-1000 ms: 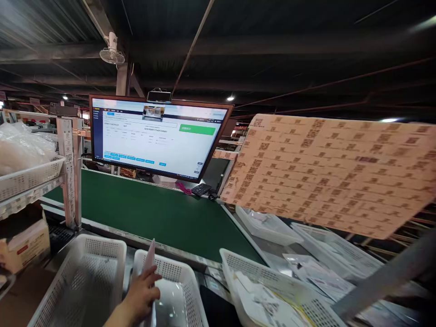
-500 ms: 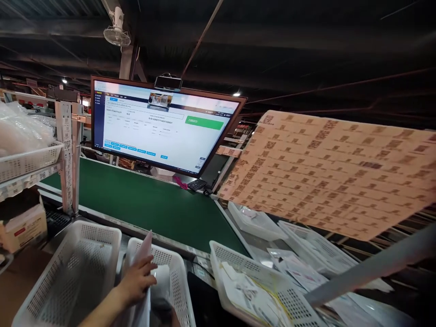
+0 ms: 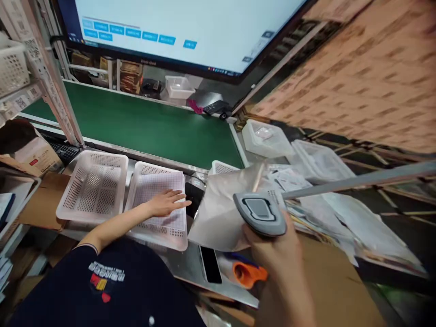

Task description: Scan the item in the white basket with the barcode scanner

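Note:
My left hand [image 3: 168, 203] is stretched out, palm down and fingers apart, over a white sheet with a fine grid [image 3: 150, 186]. That sheet lies across the top of a white perforated basket [image 3: 153, 238]. I cannot tell whether the palm presses on it. My right hand [image 3: 279, 245] is wrapped round a grey handheld barcode scanner [image 3: 260, 213], raised at the right. Behind the scanner is a pale, shiny plastic bag [image 3: 218, 209]; whether my right fingers also pinch it is hidden.
Left of the sheet stands another white basket [image 3: 91, 186]. A phone [image 3: 210, 265] and an orange tape dispenser [image 3: 250, 274] lie at the metal table's front. Beyond runs a green conveyor belt [image 3: 146, 122] under a monitor [image 3: 187, 27]. A grey bar [image 3: 361, 179] crosses the right side.
The view has tilted down. My left hand was at a pale sheet standing upright in the basket; now it is spread over the flat gridded sheet. My right hand and the scanner have come into clear view.

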`<state>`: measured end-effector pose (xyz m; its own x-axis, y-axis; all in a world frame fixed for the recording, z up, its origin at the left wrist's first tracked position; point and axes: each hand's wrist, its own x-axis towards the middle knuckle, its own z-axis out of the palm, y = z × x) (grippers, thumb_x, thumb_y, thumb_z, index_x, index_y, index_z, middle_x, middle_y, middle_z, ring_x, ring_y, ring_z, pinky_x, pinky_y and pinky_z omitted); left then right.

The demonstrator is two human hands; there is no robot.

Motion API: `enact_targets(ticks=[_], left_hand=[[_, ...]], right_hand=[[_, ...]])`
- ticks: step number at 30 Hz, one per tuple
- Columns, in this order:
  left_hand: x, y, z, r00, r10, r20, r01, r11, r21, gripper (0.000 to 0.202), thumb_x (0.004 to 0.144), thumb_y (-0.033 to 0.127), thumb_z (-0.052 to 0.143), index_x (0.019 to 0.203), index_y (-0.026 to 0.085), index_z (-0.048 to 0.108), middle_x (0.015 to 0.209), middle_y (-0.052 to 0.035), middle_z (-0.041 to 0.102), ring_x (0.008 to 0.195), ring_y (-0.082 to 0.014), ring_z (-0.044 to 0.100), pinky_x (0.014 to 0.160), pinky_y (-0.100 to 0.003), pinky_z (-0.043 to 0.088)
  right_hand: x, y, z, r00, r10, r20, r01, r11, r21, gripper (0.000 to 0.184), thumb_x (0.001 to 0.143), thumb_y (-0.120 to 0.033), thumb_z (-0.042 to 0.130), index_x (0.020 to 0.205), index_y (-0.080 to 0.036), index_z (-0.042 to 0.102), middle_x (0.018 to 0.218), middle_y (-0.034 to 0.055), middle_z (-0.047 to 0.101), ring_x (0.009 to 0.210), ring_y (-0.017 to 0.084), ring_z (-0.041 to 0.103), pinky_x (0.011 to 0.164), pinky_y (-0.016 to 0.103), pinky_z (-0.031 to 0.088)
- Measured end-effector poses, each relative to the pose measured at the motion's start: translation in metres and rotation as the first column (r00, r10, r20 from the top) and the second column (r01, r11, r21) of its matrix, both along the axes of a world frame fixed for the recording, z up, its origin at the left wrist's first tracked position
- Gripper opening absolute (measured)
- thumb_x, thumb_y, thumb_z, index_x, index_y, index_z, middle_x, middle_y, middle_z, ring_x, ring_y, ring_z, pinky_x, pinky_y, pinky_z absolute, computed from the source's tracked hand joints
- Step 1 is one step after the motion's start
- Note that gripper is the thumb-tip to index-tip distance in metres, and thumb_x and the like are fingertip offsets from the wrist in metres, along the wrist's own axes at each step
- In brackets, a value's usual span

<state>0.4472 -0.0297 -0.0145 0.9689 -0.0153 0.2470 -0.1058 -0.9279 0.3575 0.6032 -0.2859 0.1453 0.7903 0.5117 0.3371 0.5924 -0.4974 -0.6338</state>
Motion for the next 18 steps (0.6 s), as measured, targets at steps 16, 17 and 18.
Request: enact_targets(ticks=[16,17,18], left_hand=[[-0.24,0.017,-0.046,0.575,0.752,-0.321,-0.74,0.312,-0.596,0.027,0.1,0.034,0.059,0.108,0.016,0.079,0.096,-0.0105,0.084,0.083,-0.0239,0.078,0.08,-0.038,0.065],[-0.254,0.006,-0.047,0.573,0.653,-0.495,-0.761,0.2,-0.617,0.027,0.098,0.041,0.065,0.102,0.017,0.078,0.083,-0.007,0.081,0.067,-0.0205,0.072,0.066,-0.032,0.06],[-0.262,-0.006,-0.05,0.576,0.51,-0.639,-0.778,0.103,-0.619,0.03,0.096,0.047,0.072,0.096,0.018,0.076,0.074,-0.0036,0.077,0.056,-0.017,0.065,0.057,-0.027,0.052]], right_hand=[[-0.058,0.052,-0.107,0.77,0.298,-0.564,-0.166,0.948,0.273,0.085,0.073,-0.053,0.084,0.148,-0.02,0.063,0.137,0.0183,0.077,0.112,0.035,0.078,0.093,0.047,0.067],[-0.045,0.036,-0.119,0.802,0.193,-0.565,-0.067,0.969,0.236,0.091,0.071,-0.06,0.083,0.148,-0.019,0.06,0.137,0.0207,0.076,0.109,0.036,0.078,0.088,0.049,0.067],[-0.034,0.018,-0.133,0.834,0.087,-0.545,0.015,0.984,0.18,0.096,0.07,-0.065,0.081,0.149,-0.017,0.057,0.138,0.0227,0.075,0.109,0.038,0.078,0.089,0.052,0.067]])
